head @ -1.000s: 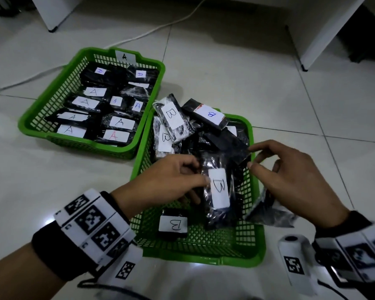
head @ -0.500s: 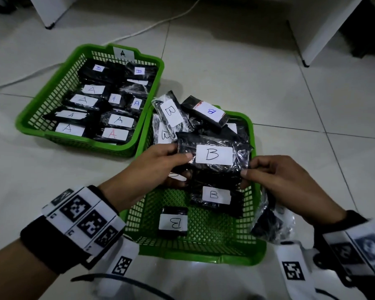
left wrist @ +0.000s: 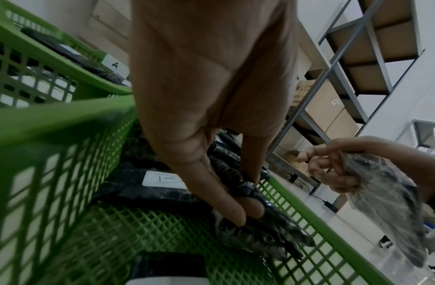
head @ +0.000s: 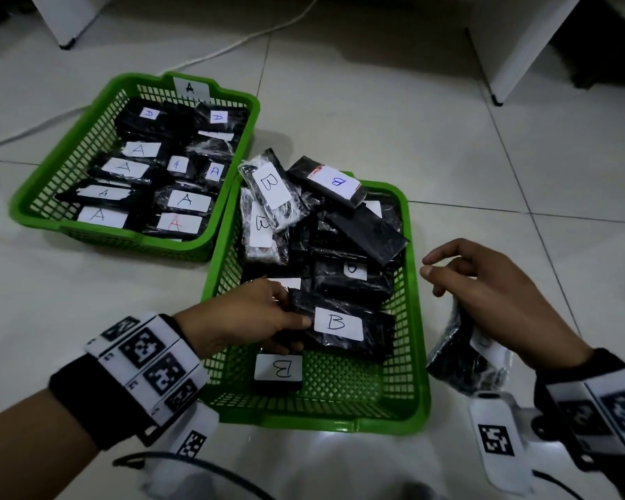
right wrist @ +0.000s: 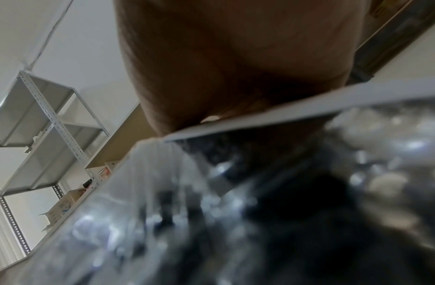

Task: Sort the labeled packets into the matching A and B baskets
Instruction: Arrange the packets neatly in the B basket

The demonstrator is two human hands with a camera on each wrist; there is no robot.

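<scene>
Nearest me, at the near end of the B basket [head: 417, 384], my left hand [head: 246, 319] pinches the end of a B packet [head: 340, 328] now lying flat on the mesh; half a second ago both hands held it raised above the pile. My right hand [head: 491, 294] has let go of it and drawn back outside the rim, forefinger and thumb loose, lower fingers curled round another packet [head: 459, 359] whose label I cannot read. Farther off, the A basket [head: 37, 196] holds only A packets [head: 186, 200]. I judge this placement nearly complete, with only the release remaining.
</scene>
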